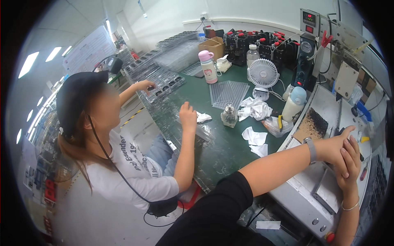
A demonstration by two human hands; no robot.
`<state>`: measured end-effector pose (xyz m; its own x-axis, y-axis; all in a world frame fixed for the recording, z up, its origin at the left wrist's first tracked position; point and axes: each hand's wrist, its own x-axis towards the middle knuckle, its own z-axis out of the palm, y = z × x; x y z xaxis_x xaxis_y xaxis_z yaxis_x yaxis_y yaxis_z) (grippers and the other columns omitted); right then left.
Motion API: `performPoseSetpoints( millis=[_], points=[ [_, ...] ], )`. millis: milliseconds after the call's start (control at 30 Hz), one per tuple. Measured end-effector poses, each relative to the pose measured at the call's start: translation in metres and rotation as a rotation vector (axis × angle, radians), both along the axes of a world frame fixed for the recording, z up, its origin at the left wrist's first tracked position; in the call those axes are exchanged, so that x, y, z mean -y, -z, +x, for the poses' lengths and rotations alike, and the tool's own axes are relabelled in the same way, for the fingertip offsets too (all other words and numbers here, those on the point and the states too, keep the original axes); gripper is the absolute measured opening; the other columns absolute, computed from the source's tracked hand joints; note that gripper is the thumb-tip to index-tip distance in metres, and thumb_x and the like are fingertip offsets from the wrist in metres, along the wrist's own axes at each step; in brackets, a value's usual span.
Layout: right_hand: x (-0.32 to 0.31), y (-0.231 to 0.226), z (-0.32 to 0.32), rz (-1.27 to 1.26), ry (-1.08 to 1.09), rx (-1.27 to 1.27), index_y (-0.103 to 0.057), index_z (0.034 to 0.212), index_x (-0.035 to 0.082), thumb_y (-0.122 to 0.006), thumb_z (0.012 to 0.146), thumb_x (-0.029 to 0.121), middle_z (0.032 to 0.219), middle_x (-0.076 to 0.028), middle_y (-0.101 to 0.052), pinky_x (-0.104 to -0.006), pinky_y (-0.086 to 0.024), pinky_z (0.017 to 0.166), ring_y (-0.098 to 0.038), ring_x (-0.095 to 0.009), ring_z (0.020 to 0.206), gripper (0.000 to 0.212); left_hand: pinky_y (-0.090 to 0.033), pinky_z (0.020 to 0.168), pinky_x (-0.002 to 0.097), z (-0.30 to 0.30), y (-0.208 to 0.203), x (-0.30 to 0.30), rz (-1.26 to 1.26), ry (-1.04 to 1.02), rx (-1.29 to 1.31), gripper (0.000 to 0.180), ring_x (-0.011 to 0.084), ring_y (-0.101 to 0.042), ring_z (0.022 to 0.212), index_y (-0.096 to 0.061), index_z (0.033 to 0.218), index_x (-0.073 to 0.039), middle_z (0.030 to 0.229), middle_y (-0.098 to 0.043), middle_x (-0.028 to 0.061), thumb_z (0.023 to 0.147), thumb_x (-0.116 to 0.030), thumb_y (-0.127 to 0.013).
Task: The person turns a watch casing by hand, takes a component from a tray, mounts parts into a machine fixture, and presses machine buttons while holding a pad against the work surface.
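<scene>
On the right, above the pale metal machine bed, my two hands meet and overlap. My left hand reaches across from a black sleeve, with a grey watch band at the wrist. Over it lie the bent fingers of my right hand, whose wrist carries a thin bracelet. Parts of something dark show beside the fingers, but the overlapping hands hide what they hold. Close to my left wrist, a brown board with black, charred-looking patches rests on the machine. A metal block sits below the hands.
Left, a co-worker reaches over clear plastic trays. The green table bears a glass bottle, crumpled tissues, a white fan, a pink-lidded flask and a blue-lidded bottle. Red-tipped clamps stand behind.
</scene>
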<state>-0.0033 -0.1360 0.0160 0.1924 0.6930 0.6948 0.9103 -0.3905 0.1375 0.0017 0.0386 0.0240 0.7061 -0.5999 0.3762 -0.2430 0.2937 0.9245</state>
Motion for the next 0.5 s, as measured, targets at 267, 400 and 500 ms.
performPoseSetpoints(
  millis=[267, 400, 500],
  points=[
    [-0.011, -0.007, -0.009, 0.076, -0.006, -0.06, -0.052, 0.117, 0.003, -0.062, 0.079, 0.028, 0.125, -0.019, -0.049, -0.0478, -0.033, 0.1, -0.042, -0.04, 0.12, 0.046, -0.048, 0.081, 0.0298, 0.017, 0.015, 0.01, 0.033, -0.067, 0.17, 0.119, 0.0262, -0.052, 0.101, -0.004, 0.136, 0.003, 0.113, -0.049, 0.0215, 0.047, -0.006, -0.083],
    [-0.017, -0.009, -0.01, 0.254, 0.053, -0.288, -0.051, 0.119, 0.001, -0.064, 0.077, 0.025, 0.126, -0.019, -0.048, -0.0473, -0.032, 0.1, -0.042, -0.039, 0.119, 0.05, -0.047, 0.082, 0.0294, 0.01, 0.009, 0.008, -0.103, -0.036, 0.013, 0.113, 0.0243, -0.051, 0.103, -0.012, 0.132, 0.006, 0.107, -0.051, 0.0192, 0.045, -0.006, -0.083],
    [-0.006, -0.008, -0.005, 0.036, 0.087, -0.073, -0.05, 0.12, 0.002, -0.061, 0.074, 0.016, 0.126, -0.021, -0.047, -0.0484, -0.03, 0.102, -0.041, -0.041, 0.12, 0.05, -0.049, 0.078, 0.0287, 0.012, 0.006, 0.007, -0.007, -0.059, 0.08, 0.113, 0.0227, -0.053, 0.099, -0.011, 0.134, 0.004, 0.111, -0.05, 0.0188, 0.048, -0.008, -0.083]
  ],
)
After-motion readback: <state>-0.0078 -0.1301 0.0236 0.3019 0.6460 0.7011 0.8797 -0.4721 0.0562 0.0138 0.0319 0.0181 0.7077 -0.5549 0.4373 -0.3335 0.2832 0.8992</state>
